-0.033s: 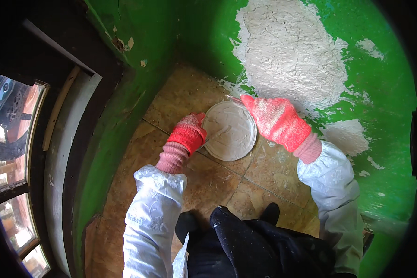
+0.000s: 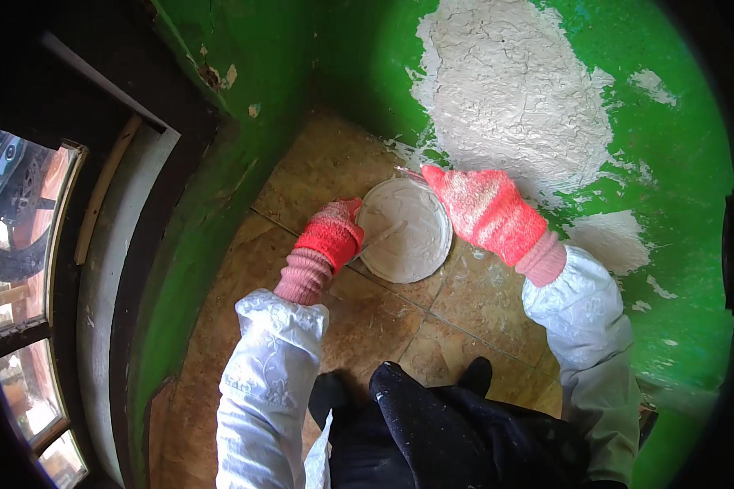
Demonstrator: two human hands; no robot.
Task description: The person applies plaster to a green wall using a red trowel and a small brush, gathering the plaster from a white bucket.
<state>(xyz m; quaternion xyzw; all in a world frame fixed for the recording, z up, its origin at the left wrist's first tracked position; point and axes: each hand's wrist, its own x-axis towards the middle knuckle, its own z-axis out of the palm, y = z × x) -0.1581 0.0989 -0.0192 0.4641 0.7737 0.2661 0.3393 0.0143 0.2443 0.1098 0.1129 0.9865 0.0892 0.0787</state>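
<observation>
Pale, paste-smeared disc (image 2: 413,246) — facing up, thin tool (image 2: 410,173) near rim

— What sort of place is being looked at here?
— A room under repair, it's being suggested: the green wall (image 2: 681,220) is being partly hidden by a rough plaster-like patch (image 2: 518,90).
— And indoors?
— Yes, that's being shown by the brown tiled floor (image 2: 375,314), while daylight is being let in by a paned window (image 2: 20,336), a wheel (image 2: 12,269) being glimpsed beyond.
</observation>
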